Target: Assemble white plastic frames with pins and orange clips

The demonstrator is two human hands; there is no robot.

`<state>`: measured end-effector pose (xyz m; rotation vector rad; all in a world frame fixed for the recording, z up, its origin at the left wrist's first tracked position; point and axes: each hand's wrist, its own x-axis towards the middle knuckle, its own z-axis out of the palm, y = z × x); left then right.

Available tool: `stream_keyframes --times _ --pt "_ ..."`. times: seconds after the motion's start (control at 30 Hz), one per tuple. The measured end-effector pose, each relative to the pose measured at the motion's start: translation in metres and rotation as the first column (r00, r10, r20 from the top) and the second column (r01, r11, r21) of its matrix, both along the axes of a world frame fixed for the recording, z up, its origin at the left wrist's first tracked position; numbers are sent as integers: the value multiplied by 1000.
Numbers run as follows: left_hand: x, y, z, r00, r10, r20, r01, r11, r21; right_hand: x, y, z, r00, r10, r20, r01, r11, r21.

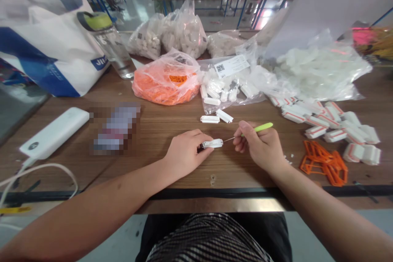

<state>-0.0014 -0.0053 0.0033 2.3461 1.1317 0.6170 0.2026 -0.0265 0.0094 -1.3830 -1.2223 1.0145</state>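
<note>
My left hand (186,152) grips a small white plastic part (212,143) between thumb and fingers, over the wooden table (159,172). My right hand (258,145) pinches a thin needle tool with a green handle (260,128). The tool's steel tip reaches left to the white part's right end and seems to touch it. Two similar white parts (210,119) lie just beyond my hands, with a second one (224,116) beside the first. Tiny white scraps (287,158) sit near my right hand.
To the right lie several white parts with orange stripes (328,127) and orange plastic frames (324,163). Behind stand plastic bags of orange (166,82) and white pieces (184,30). On the left are a power bank (54,133), a water bottle (110,47) and a tote bag (46,45).
</note>
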Motion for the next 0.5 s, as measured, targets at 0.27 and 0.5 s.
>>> stream_keyframes --times 0.27,0.5 --pt "0 0 -1 1000 4 -13 -4 1000 17 -1 1 -1 1000 7 8 -7 1000 -18" --pt "0 -1 -1 1000 10 -13 -10 1000 1 0 1 -1 1000 1 5 0 999 -35"
